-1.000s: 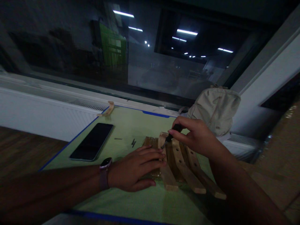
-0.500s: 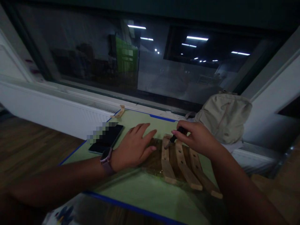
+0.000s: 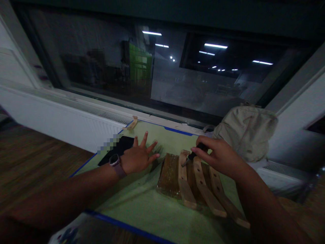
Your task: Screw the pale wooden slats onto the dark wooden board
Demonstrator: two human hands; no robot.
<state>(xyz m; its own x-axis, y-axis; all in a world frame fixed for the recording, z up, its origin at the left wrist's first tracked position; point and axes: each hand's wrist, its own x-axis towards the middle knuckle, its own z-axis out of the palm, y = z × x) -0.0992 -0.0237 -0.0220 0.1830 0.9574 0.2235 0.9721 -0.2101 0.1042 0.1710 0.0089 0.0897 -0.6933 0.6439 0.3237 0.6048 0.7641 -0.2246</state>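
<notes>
My right hand point(image 3: 215, 156) is closed around a black-handled tool point(image 3: 195, 152) with a thin greyish tip. This tip points down at the upper part of the leftmost bent wooden piece point(image 3: 186, 189). Two similar wooden pieces, a middle one point(image 3: 203, 186) and a right one point(image 3: 223, 200), lie beside it, with small dark holes in them. All three rest across a brown wooden block point(image 3: 169, 176) with a rough, shiny surface. My left hand point(image 3: 139, 156) has its fingers spread, left of the block and apart from it, over the near side of a dark phone or tablet point(image 3: 119, 147).
A pale green tabletop point(image 3: 132, 203) with blue edges carries everything. At its far left corner lies another bent wooden piece point(image 3: 133, 122). Behind are a white radiator point(image 3: 63, 115) and a dark window point(image 3: 172, 81); a beige backpack point(image 3: 248, 132) stands at the right.
My left hand has drawn back leftward off the brown block, its fingers spreading wider. My right hand keeps the tool at the leftmost wooden piece. The whole view has shifted slightly.
</notes>
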